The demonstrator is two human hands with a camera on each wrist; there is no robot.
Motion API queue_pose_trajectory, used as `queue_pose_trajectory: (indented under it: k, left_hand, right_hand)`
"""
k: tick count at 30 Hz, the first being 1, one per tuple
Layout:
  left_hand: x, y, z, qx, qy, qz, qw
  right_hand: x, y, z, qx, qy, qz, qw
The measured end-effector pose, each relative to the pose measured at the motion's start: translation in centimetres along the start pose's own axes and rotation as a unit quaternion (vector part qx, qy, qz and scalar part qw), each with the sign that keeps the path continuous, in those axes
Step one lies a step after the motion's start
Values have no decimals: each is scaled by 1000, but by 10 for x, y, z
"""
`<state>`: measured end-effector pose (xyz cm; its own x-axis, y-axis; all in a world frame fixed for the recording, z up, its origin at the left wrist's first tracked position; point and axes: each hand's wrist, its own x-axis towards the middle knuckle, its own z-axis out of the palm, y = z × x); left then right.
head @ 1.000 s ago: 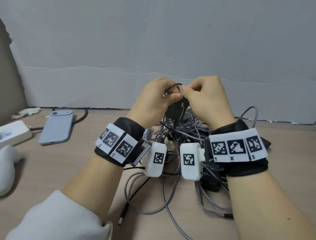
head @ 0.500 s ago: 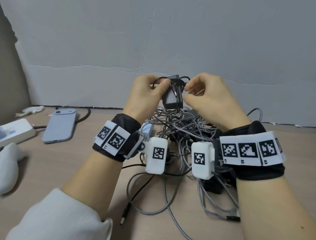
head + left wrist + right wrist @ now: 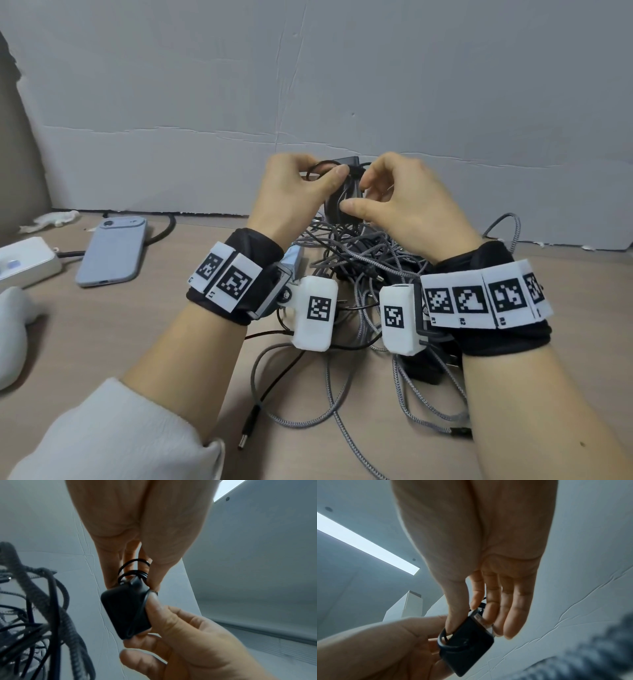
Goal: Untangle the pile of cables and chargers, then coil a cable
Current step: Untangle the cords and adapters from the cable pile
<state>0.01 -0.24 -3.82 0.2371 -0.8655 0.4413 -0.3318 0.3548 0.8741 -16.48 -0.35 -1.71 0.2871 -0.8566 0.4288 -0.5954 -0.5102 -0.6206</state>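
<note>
both hands are raised above a tangled pile of grey braided and thin black cables (image 3: 356, 270) on the pale wooden worktop (image 3: 137, 329). between them, lifted clear of the pile, is a small black rectangular plastic charger block (image 3: 125, 609). the left hand (image 3: 291, 195) pinches thin black cable loops (image 3: 133, 568) at the block's upper end, thumb against fingers. the right hand (image 3: 404, 205) curls around the block, thumb on one face and fingers reaching behind it, with a strand of the thin cable running under the thumb. the block is likely held up so its wrapped cable can be worked loose away from the other cords. its long axis runs roughly upright, the metal-edged end up between the hands, the other end down towards the pile.
</note>
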Motion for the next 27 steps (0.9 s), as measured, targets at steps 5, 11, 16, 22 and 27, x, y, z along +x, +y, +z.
queue_pose_trajectory:
  k: [5, 11, 16, 22, 27]
  left_hand:
    - [-1, 2, 0, -46, -17, -23, 999]
    - [-3, 3, 0, -104, -2, -52, 993]
    - [-4, 6, 2, -134, 16, -61, 989]
    - [-8, 7, 7, -148, 1, -58, 987]
    - [-5, 9, 5, -156, 14, -50, 986]
  right_hand:
    - [2, 3, -1, -35, 17, -11, 999]
    - [1, -2, 3, -77, 42, -32, 996]
    - [-1, -6, 8, -77, 62, -52, 994]
    - [0, -3, 8, -68, 58, -37, 995]
    - [2, -3, 9, -66, 91, -32, 993]
